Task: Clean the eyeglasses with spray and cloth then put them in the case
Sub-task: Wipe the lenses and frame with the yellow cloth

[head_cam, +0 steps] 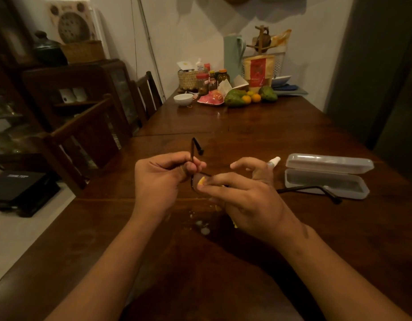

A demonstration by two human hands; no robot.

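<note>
Holding the glasses (302,188) just above the middle of the wooden table (200,121), both hands work close together, nearly touching. The left hand (158,179) has its fingers curled round the frame by one hinge, w/ that side arm sticking up and away past the knuckles. The right hand (244,200) pinches a yellow cloth (201,181) onto a lens btwn thumb and forefinger; its other fingers are spread loose. The other side arm pokes out to the right from behind the right hand, its tip low over the table in front of the case (325,184). The case is clear plastic, lid open, lying toward the right edge, nothing in it. The spray bottle (274,161) lies btwn the right hand and the case, only its white tip showing. A few wet spots (204,228) sit on the table under the hands. At the far end: a white bowl (183,99), fruit (237,98), jars, a basket etc. A chair (84,135) stands along the left edge.
</note>
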